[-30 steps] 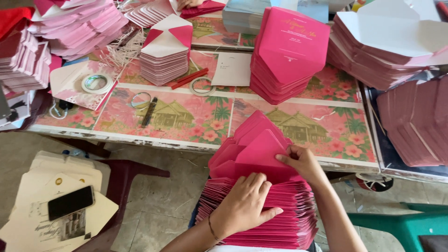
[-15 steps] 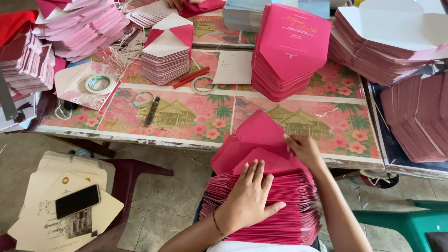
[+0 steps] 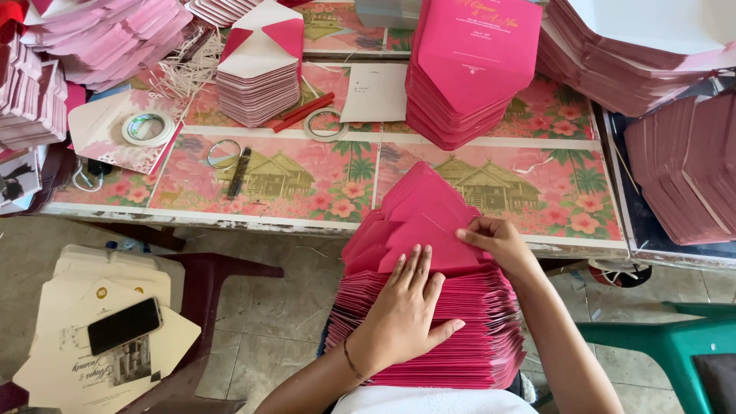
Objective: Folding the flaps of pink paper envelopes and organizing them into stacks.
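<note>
Folding the top envelope on the lap stack.
Left hand (image 3: 402, 310) lies flat, open, pressing pink envelope stack (image 3: 437, 322) below desk (image 3: 307, 218) edge; right hand (image 3: 494, 241) pinches top envelope flap (image 3: 429, 222). Best: keep stack pinned, crease evenly.

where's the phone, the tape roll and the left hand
black phone (image 3: 124, 325), head view, middle of its screen
tape roll (image 3: 146, 128), head view, its white ring
left hand (image 3: 401, 316), head view, back of the hand

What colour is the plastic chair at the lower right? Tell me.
Green, in the head view: the plastic chair.
</note>
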